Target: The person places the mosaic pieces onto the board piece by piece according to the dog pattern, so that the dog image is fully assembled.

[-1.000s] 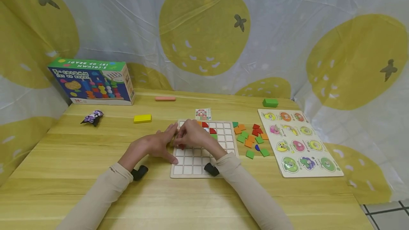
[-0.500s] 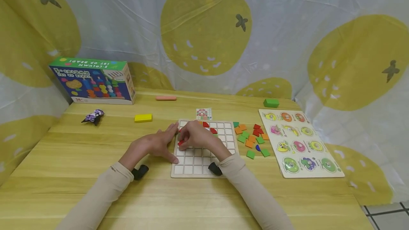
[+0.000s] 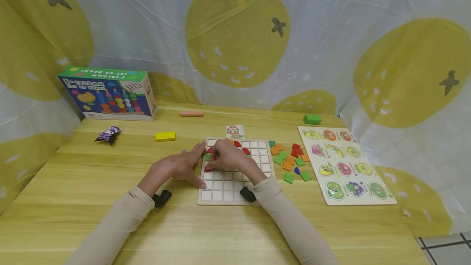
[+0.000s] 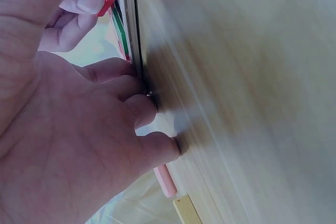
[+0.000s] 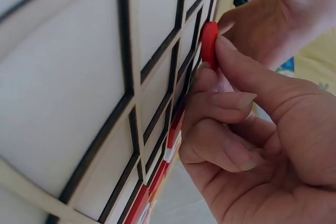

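A wooden grid board (image 3: pixel 228 195) lies on the table, with several red, orange and green tiles in its far rows. My right hand (image 3: pixel 229 156) is over the board's left side. Between thumb and forefinger it pinches a red tile (image 5: pixel 209 44) at the grid's left column, the tile standing partly above the cells in the right wrist view. My left hand (image 3: pixel 180 166) lies along the board's left edge with fingers extended, the thumb at its lower left and the other fingertips near the far left corner. Part of the grid is hidden beneath my right hand.
Loose orange, green, red and blue tiles (image 3: pixel 288 178) lie right of the board, beside a fruit puzzle board (image 3: pixel 349 158). A small pattern card (image 3: pixel 235 131) sits behind the grid. Leftward are a yellow block (image 3: pixel 165 136), a purple-and-black trinket (image 3: pixel 108 135) and a bead-set box (image 3: pixel 110 97).
My right hand has shifted slightly right and lowered the red tile at the left column. A green tile beyond it has come into view. The left hand keeps its place.
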`<move>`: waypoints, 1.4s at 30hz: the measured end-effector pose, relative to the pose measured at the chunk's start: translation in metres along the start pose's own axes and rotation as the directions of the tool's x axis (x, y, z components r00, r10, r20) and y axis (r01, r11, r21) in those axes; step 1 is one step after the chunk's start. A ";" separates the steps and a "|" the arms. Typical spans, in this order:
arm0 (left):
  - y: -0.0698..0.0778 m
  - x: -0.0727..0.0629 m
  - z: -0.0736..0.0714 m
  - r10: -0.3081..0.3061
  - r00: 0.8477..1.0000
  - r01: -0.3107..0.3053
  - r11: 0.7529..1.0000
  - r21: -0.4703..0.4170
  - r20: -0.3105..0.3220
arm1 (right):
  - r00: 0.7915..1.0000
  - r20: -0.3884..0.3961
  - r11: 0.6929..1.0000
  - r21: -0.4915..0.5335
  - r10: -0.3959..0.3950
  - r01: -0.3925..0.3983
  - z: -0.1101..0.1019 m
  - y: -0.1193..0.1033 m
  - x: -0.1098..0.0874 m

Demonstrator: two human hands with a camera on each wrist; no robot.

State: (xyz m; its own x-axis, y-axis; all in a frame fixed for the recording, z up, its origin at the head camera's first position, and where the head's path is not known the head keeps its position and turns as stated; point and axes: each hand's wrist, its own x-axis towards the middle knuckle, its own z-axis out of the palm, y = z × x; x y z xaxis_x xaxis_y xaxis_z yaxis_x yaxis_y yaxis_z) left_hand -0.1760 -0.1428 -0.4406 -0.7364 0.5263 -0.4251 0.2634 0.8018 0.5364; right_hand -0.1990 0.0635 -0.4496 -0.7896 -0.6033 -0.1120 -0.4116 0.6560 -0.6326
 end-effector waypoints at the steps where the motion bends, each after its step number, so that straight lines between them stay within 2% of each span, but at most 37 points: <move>1: 0.000 0.001 0.000 -0.005 1.000 0.005 1.000 0.001 -0.001 | 1.000 -0.001 1.000 -0.003 0.006 -0.006 0.000 0.001 0.000; 8: -0.002 0.004 0.002 -0.009 1.000 0.009 1.000 0.005 -0.004 | 0.999 -0.004 0.999 0.001 0.044 -0.044 -0.001 0.003 0.002; 13: -0.003 0.003 0.001 -0.008 1.000 0.008 1.000 0.003 -0.001 | 1.000 -0.011 1.000 0.000 0.019 -0.019 -0.002 0.003 0.002; 19: -0.004 0.002 0.001 -0.008 1.000 0.008 1.000 -0.006 -0.003 | 0.999 0.042 0.999 0.037 0.007 -0.009 -0.004 0.001 0.001; 24: -0.003 0.002 0.002 -0.016 1.000 0.016 1.000 -0.007 -0.007 | 0.995 0.098 1.000 -0.017 0.002 0.000 -0.004 0.001 0.003; 30: -0.004 0.001 0.002 -0.016 1.000 0.016 1.000 -0.008 -0.007 | 0.993 0.108 0.998 -0.048 -0.042 0.048 -0.004 -0.003 0.005; 37: -0.003 0.003 0.002 -0.011 1.000 0.011 1.000 -0.008 -0.009 | 0.995 0.057 0.996 0.018 -0.084 0.083 -0.005 0.001 -0.003; 42: -0.001 0.003 0.003 -0.028 1.000 0.028 1.000 -0.008 -0.006 | 0.980 0.126 0.985 0.090 -0.155 0.144 -0.007 0.009 -0.017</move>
State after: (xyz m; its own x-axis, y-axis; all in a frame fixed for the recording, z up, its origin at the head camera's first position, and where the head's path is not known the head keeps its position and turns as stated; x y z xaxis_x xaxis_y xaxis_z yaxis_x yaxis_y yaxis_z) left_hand -0.1771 -0.1412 -0.4444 -0.7475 0.5015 -0.4356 0.2376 0.8142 0.5297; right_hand -0.1924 0.0825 -0.4476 -0.6528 -0.7498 -0.1079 -0.4787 0.5187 -0.7084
